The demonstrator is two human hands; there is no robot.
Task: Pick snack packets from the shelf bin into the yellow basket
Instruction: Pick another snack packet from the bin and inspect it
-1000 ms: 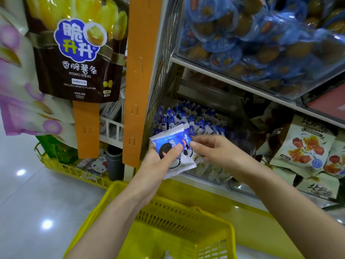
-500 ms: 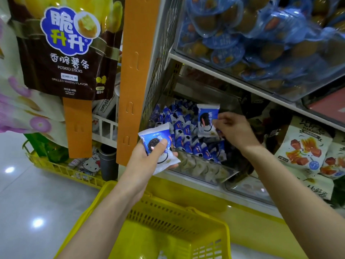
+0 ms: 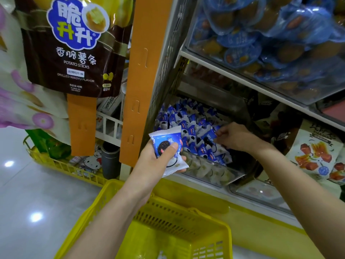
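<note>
My left hand [image 3: 158,161] grips a blue-and-white cookie packet [image 3: 169,144] in front of the shelf, above the yellow basket [image 3: 177,212]. The clear shelf bin [image 3: 214,171] is filled with several matching blue-and-white packets [image 3: 188,124]. My right hand [image 3: 233,136] reaches into the bin and pinches one packet [image 3: 210,136] lying among the pile. The basket sits low in the view under my left forearm; its inside is mostly hidden.
An orange shelf post [image 3: 145,75] stands left of the bin. A brown potato sticks bag [image 3: 74,49] hangs at upper left. Blue wrapped snacks [image 3: 270,38] fill the shelf above; white pouches [image 3: 315,152] lie at right. A second yellow basket [image 3: 61,165] is on the floor.
My right hand, which held a packet raised above the bin, has come down into the pile and now pinches a packet there. My left hand keeps its packet, nearly still.
</note>
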